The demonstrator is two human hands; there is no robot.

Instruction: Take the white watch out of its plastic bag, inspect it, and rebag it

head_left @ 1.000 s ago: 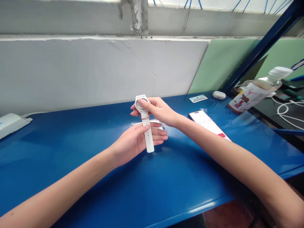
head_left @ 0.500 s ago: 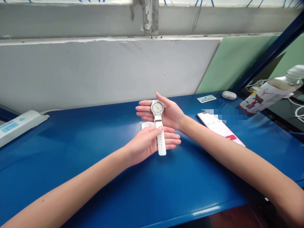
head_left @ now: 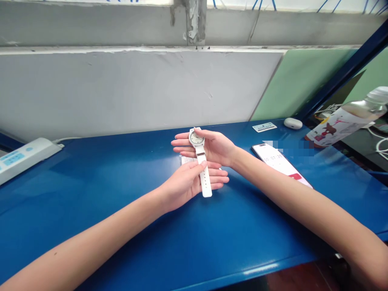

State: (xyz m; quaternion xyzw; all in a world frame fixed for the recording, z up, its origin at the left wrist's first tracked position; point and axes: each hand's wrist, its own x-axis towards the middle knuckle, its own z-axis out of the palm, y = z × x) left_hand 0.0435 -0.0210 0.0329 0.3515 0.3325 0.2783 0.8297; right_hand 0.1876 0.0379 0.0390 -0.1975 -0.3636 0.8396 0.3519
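A white wristwatch (head_left: 200,159) with a round pale dial is held between both hands above the blue table (head_left: 121,226). My left hand (head_left: 190,182) lies palm up under the lower strap, its thumb pressing the strap near the case. My right hand (head_left: 209,146) cups the watch case from behind, thumb resting along the case's top edge and fingers reaching left. A small clear wrapper (head_left: 185,159) lies on the table just behind my left hand.
A phone (head_left: 280,163) with a lit screen lies right of my hands. Further back are a white card (head_left: 264,127) and a white earbud case (head_left: 293,123). A tilted drink bottle (head_left: 348,119) rests far right. A white power strip (head_left: 24,157) sits far left.
My right thumb lifted off the dial half a second ago, with the hand opening behind the case. It has now settled back onto the top edge. The left hand kept hold of the strap.
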